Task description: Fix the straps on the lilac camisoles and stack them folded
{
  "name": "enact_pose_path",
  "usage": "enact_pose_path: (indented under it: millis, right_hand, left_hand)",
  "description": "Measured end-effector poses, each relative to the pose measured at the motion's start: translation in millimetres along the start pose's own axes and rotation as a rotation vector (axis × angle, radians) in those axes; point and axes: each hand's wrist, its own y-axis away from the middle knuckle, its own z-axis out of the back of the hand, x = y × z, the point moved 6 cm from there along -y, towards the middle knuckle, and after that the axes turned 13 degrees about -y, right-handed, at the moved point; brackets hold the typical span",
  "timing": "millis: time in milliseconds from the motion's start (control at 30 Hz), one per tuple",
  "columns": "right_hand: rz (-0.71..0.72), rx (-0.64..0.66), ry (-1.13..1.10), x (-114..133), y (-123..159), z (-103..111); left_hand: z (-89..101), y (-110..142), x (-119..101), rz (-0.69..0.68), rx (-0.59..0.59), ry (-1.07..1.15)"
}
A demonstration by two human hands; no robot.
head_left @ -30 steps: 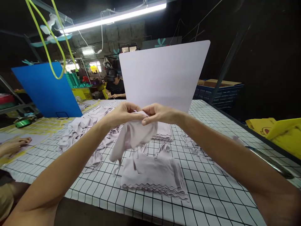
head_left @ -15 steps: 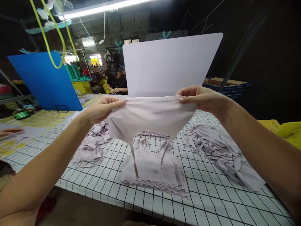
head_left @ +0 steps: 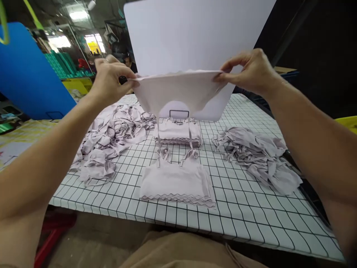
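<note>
A pale lilac garment [head_left: 178,91] with thin straps hanging down is stretched out in the air between my two hands. My left hand [head_left: 110,80] pinches its left top corner and my right hand [head_left: 248,70] pinches its right top corner. Directly below it on the checked table [head_left: 251,212] lies a neat stack of the same garments [head_left: 177,182] with wavy hems. A second stack [head_left: 180,133] sits further back.
Loose piles of lilac garments lie at the left [head_left: 111,136] and right [head_left: 256,156] of the stacks. A white board [head_left: 195,33] stands upright behind on a small stand, a blue board [head_left: 25,74] at the far left. Green crates [head_left: 63,65] stand behind.
My hands pulled apart, spreading the bunched garment wide, then lifted it higher. My view tipped down toward the table and stacks.
</note>
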Motion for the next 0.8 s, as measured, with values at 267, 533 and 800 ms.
enact_pose_path:
  millis: [267, 533, 800]
  right_hand:
    - [-0.066, 0.24, 0.066, -39.9, 138.9, -72.2]
    - [0.021, 0.234, 0.094, -58.0, 241.9, -118.3]
    - [0.151, 0.323, 0.149, -24.6, 316.1, -127.6]
  left_hand:
    - [-104.4, 124.7, -0.7, -0.008, 0.145, -0.07]
    - [-152.8, 230.7, -21.1, -0.124, 0.092, 0.082]
    - [-139.6, 293.4, -46.6, -0.254, 0.14, 0.067]
